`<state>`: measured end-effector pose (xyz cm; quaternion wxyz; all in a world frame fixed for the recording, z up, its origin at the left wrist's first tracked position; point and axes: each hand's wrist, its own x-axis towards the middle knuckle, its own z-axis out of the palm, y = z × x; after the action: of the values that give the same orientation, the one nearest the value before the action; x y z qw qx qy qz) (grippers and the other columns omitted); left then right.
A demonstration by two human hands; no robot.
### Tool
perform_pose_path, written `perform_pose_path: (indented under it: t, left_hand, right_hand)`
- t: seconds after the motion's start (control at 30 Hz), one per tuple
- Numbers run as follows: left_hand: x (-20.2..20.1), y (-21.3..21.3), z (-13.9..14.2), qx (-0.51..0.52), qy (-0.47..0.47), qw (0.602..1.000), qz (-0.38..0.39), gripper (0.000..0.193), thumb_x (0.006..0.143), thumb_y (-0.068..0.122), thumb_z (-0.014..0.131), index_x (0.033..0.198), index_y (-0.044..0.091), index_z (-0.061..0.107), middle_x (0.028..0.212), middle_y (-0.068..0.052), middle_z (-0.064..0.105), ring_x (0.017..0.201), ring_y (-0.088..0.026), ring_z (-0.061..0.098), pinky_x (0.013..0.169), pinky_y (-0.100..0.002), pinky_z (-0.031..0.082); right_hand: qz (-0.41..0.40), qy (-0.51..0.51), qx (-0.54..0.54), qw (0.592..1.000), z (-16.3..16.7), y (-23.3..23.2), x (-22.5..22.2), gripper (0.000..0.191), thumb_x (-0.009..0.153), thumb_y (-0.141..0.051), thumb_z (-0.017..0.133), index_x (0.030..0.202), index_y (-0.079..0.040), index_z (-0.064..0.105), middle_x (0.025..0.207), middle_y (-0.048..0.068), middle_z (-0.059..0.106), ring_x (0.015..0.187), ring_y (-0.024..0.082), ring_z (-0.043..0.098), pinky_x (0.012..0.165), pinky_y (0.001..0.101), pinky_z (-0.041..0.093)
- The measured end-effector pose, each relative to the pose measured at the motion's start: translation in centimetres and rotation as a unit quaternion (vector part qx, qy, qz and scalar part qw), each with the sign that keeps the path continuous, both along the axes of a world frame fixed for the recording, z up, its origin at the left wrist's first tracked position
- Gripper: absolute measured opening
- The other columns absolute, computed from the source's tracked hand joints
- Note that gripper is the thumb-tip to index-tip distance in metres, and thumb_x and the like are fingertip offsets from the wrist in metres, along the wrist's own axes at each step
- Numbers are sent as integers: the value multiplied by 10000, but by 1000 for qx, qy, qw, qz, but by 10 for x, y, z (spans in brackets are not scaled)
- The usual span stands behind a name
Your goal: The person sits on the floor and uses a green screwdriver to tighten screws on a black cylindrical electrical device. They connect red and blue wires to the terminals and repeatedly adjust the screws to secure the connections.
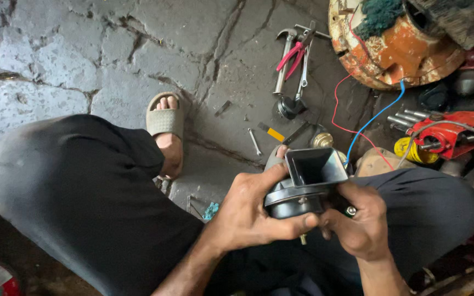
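While held by both hands [303,219], grey horn [305,183] over lap

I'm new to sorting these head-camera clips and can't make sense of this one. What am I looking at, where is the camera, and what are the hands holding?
There is one picture, taken by a camera on the person's head, looking down at their lap as they squat on a cracked stone floor. Both bare hands hold a dark horn-shaped metal part with a square open mouth. The left hand wraps its round body; the right hand grips it from the other side. On the floor ahead lie pink-handled pliers, a hammer, a small wrench, and red and blue wires. A rusty orange round part and a red tool sit at the right. A foot in a tan sandal shows near the knee.
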<state>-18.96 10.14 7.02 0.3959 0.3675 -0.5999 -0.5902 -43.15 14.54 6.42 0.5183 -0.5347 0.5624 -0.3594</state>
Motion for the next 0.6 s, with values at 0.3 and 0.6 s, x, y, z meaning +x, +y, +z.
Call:
perform_pose_path:
  t: [0.3, 0.6]
  left_hand:
    - [-13, 23, 8, 52, 42, 997, 49, 586, 831, 320, 839, 1315, 63, 632, 853, -59, 772, 772, -125, 796, 723, -282, 646]
    - [-38, 38, 8, -13, -4, 989, 148, 578, 850, 246, 842, 1340, 47, 608, 928, -75, 744, 814, -129, 770, 730, -290, 616]
  right_hand:
    - [-92, 100, -61, 989, 29, 9, 16, 519, 875, -57, 662, 1378, 34, 576, 1081, 68, 679, 906, 90, 593, 811, 213, 481]
    - [-175, 48, -270, 945, 65, 42, 2, 350, 964, 83, 574, 1310, 68, 528, 1224, 192, 655, 1101, 199, 660, 1037, 304, 526]
